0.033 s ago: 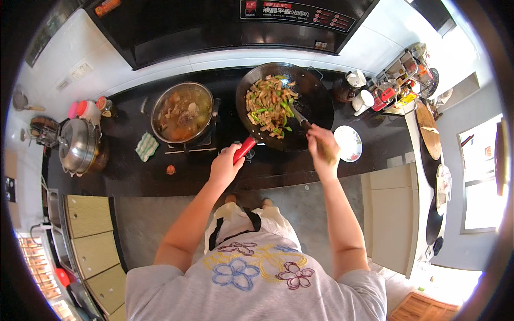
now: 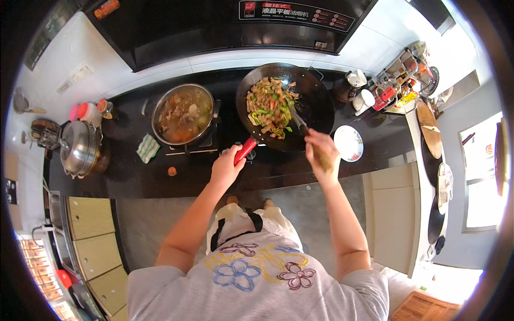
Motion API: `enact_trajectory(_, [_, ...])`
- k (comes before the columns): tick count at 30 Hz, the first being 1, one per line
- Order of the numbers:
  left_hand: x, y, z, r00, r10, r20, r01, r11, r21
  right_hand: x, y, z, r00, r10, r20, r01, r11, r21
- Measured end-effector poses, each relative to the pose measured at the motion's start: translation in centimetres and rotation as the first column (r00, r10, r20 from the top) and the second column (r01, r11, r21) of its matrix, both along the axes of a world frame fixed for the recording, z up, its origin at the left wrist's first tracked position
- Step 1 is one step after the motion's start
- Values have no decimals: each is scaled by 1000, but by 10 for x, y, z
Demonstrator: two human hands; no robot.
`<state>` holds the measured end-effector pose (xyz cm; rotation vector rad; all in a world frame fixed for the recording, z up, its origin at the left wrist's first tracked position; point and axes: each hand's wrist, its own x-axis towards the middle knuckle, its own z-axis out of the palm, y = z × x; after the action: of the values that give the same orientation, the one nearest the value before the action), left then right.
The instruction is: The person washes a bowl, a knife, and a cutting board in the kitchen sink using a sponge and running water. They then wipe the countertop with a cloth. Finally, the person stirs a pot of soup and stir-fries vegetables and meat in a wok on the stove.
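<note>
Left grip: left hand (image 2: 226, 168) was closed around the red handle (image 2: 245, 150) of the wok (image 2: 316, 101), fingers wrapped over its near end.
Right grip: right hand (image 2: 323, 152) was clamped on the shaft of a spatula (image 2: 297, 122); the blade end reached into the food, the exact blade shape too small to tell.
Wok position: sat on the right burner of the black stovetop (image 2: 134, 166), under the range hood (image 2: 214, 32), tipped slightly toward the person as far as I could judge.
Contents: stir-fry (image 2: 267, 107) of pale strips with green and red pieces, heaped on the left half of the wok; right half bare.
Left neighbour: steel pot (image 2: 183, 114) of brown stew on the adjoining burner, just beside the wok, uncovered.
Right neighbour: small white plate (image 2: 348, 143) on the counter, close to the right hand.
Further out: folded green-and-white cloth (image 2: 148, 148) left of the pot; steel kettle (image 2: 80, 147) at far left; jars and bottles on a rack (image 2: 399, 85) at far right.
Risk 1: food was piled near the rim, so a hard push of the spatula could throw pieces onto the stovetop or into the pot.
Risk 2: a slack hold on the handle could let the wok swing against the pot.
Risk 3: the right forearm passed over the plate; a low elbow could knock it.
</note>
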<state>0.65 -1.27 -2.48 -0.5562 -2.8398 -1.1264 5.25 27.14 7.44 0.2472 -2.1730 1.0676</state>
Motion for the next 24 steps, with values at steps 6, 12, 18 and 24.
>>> enact_trajectory(6, [-1,3,8,1000,10,18,-10,1000,-12,37,0,63,988,111,106,-135,956,262])
enact_trajectory(12, [2,3,14,999,14,30,-14,1000,-14,47,-14,85,915,284,285,-380,845,377])
enact_trajectory(18, [2,9,15,1000,4,23,-4,1000,6,4,8,15,977,78,198,-153,905,397])
enact_trajectory(24, [3,2,9,1000,21,3,-21,1000,18,-21,-2,-3,998,-49,-31,56,954,296])
